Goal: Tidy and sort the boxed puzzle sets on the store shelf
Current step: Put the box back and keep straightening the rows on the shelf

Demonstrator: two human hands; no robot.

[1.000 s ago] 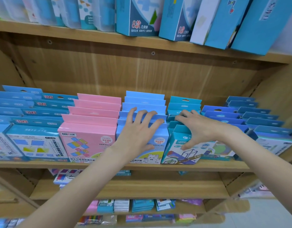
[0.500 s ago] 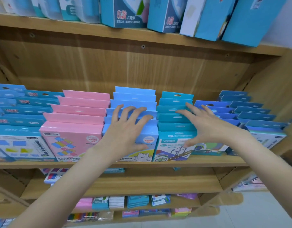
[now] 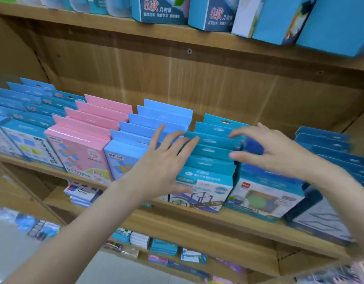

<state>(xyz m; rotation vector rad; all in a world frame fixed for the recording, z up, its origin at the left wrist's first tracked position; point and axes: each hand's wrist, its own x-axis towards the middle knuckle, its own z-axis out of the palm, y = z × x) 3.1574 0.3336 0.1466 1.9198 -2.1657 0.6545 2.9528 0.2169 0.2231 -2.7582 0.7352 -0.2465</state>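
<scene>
Rows of boxed puzzle sets stand upright on the middle wooden shelf (image 3: 197,217). From left to right I see blue-and-white boxes (image 3: 27,138), pink boxes (image 3: 82,144), light blue boxes (image 3: 154,119), teal boxes (image 3: 209,158) and darker blue boxes (image 3: 267,191). My left hand (image 3: 160,162) lies flat with fingers spread, between the light blue row and the teal row. My right hand (image 3: 267,148) hovers with fingers spread over the tops of the teal boxes and the darker blue row. Neither hand holds a box.
Tall blue boxes (image 3: 216,15) lean along the upper shelf (image 3: 177,35). More dark blue boxes (image 3: 330,152) fill the far right of the middle shelf. Lower shelves hold flat packs (image 3: 82,191) and small items (image 3: 162,245). The floor shows at bottom left.
Both hands shifted right along the shelf; my left hand left the light blue row's front for the teal row's edge, and my right hand moved over the darker blue boxes. The camera tilted.
</scene>
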